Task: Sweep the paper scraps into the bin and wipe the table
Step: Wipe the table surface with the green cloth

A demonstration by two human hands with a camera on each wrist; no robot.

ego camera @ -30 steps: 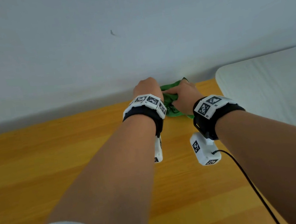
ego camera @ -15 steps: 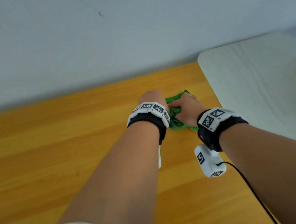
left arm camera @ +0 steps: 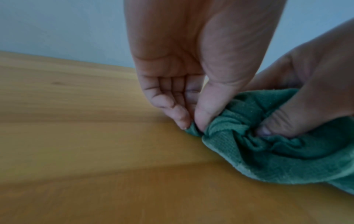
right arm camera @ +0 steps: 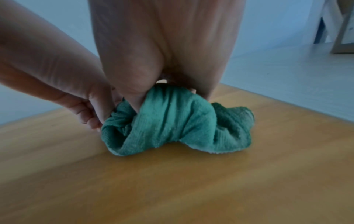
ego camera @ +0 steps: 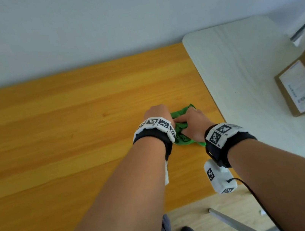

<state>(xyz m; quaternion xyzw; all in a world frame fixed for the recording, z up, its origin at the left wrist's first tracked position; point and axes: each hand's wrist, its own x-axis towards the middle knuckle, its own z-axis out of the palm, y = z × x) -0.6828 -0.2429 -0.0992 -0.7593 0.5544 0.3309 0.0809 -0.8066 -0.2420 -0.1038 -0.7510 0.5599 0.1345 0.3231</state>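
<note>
While the green cloth (ego camera: 183, 136) lies bunched on the orange wooden bench (ego camera: 60, 130) near its right edge, it is held from both sides. An end of the cloth is pinched between thumb and fingertips of the left hand (ego camera: 156, 112). Its bunched middle is gripped by the curled fingers of the right hand (ego camera: 193, 122). A white bench (ego camera: 241, 73) is seen just beside, with a cardboard box (ego camera: 302, 83) on it.

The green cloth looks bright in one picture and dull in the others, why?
Head view: the green cloth is bright and sharp in daylight. Left wrist view: it sits in the hands' shade, dim and soft. Right wrist view: dim too, with blurry edges.
</note>
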